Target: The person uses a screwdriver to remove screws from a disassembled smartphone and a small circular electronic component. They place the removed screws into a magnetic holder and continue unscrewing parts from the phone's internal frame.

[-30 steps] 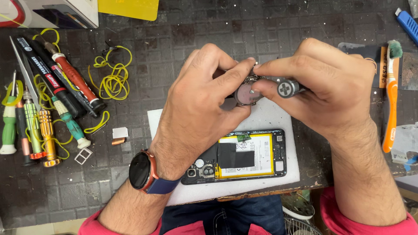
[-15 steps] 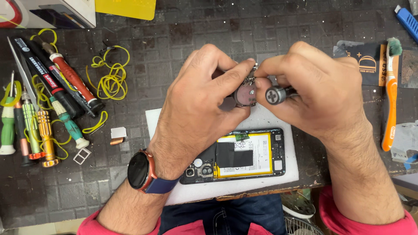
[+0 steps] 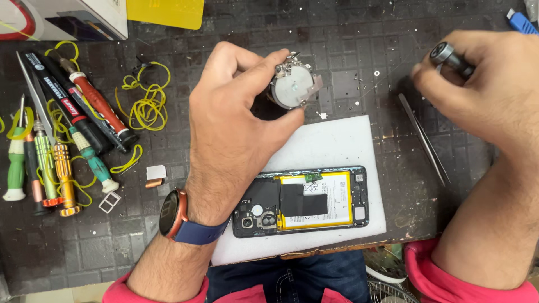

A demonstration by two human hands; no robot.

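Head view | left hand (image 3: 236, 118) grip pinches round metal part (image 3: 292, 87) | right hand (image 3: 488, 84) fist hides screwdriver (image 3: 449, 56) shaft

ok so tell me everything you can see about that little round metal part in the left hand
The round metal part is a small silvery disc with a pale, flat face turned up to the camera, ringed by thin bent metal tabs and a small plate sticking out on its right. The left hand pinches it between thumb and fingers, held up over the dark mat, just beyond the white foam pad. Nothing else touches it.
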